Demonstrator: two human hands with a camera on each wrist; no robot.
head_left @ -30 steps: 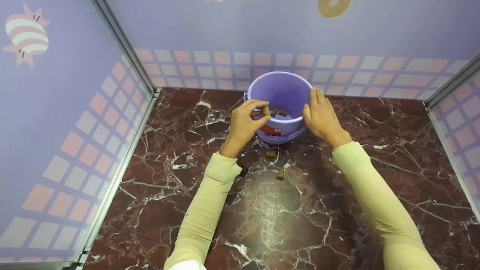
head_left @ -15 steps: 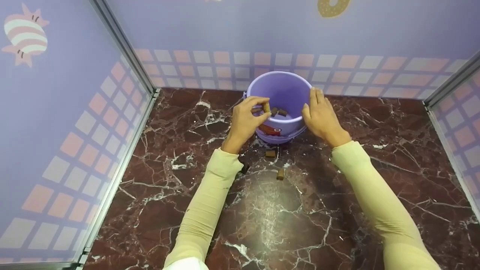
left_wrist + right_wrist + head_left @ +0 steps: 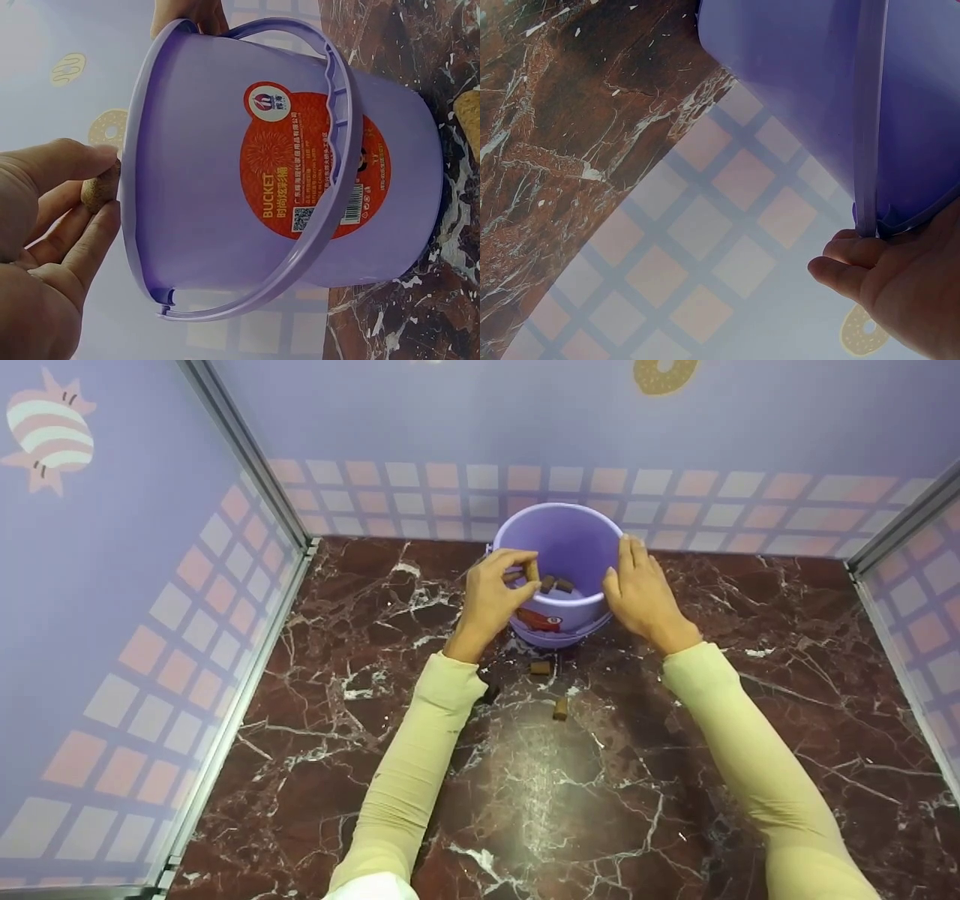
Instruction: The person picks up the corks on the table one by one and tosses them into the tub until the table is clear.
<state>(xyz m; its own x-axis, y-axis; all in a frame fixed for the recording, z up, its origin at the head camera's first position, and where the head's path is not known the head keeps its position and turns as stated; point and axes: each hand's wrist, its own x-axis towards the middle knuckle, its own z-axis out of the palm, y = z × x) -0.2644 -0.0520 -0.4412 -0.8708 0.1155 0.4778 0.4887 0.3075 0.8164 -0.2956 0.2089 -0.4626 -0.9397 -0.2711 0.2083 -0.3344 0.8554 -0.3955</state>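
At the near left rim of a purple bucket [image 3: 570, 619], my left hand [image 3: 491, 596] pinches a small tan, rough, cork-like piece [image 3: 101, 187] between thumb and fingers. The piece is just over the rim in the head view. My right hand [image 3: 643, 592] holds the bucket's right rim, near where the handle [image 3: 868, 120] attaches. Inside the bucket, several darker brown pieces [image 3: 564, 586] lie at the bottom, partly hidden by the near wall. Two more brown pieces, one close to the bucket [image 3: 540, 667] and one nearer me [image 3: 560, 709], lie on the marbled surface.
The bucket stands upright on a dark red marbled surface [image 3: 315, 787], close to the back wall [image 3: 420, 420]. A purple panel [image 3: 150, 585] borders the left side and another [image 3: 919, 555] the right. The bucket's handle hangs down its front.
My left hand has shifted slightly up and toward the bucket, still pinching the cork-like piece. My right hand and the bucket stay practically still.
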